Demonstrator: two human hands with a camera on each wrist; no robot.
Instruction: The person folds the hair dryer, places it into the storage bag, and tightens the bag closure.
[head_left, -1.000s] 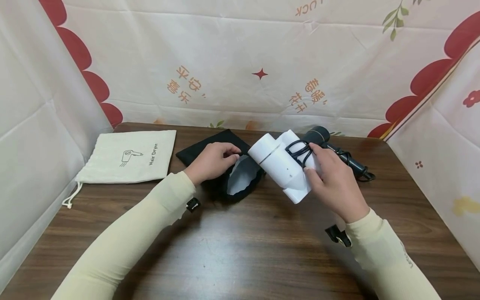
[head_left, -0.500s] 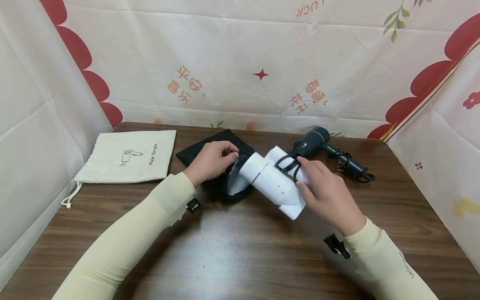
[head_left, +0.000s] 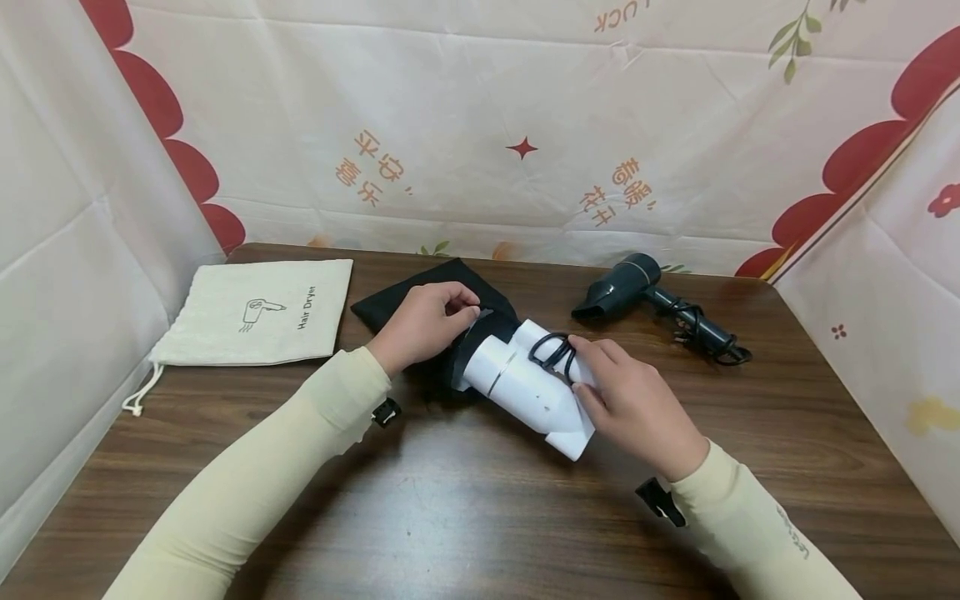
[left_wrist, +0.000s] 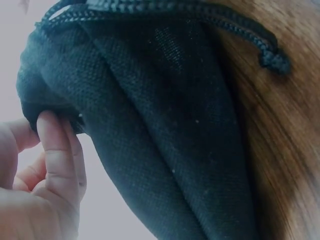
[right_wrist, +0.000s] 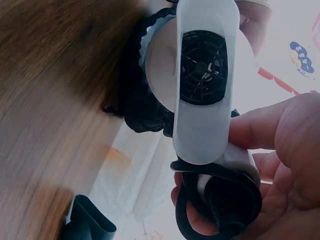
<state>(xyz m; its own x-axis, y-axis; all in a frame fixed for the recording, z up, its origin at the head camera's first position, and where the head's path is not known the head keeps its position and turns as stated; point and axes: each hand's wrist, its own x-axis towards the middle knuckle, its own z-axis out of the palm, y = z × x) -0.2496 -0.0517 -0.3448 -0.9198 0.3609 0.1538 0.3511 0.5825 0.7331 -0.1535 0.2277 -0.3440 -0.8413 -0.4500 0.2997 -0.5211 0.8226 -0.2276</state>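
Observation:
My right hand [head_left: 637, 404] grips the folded handle of a white hair dryer [head_left: 517, 387], whose black cord [head_left: 550, 352] is looped around that handle. The barrel's front end is inside the mouth of a black drawstring pouch [head_left: 397, 304]. At the pouch's rim, my left hand [head_left: 431, 325] pinches the cloth between thumb and fingers. In the left wrist view, the pouch's dark fabric [left_wrist: 135, 100] hangs from those fingertips, its braided drawstring [left_wrist: 240, 25] running across the top. The right wrist view shows the dryer's black grille [right_wrist: 203, 67].
A dark green hair dryer [head_left: 618, 287] lies at the back right, cord wrapped around its handle. At the left, a cream drawstring bag [head_left: 225, 333] printed "Hair Dryer" lies flat. Printed cloth [head_left: 465, 108] walls in the wooden table [head_left: 450, 517].
My right hand has brought the white hair dryer left and toward me, its front end passing into the pouch's mouth. The left hand has stayed in place.

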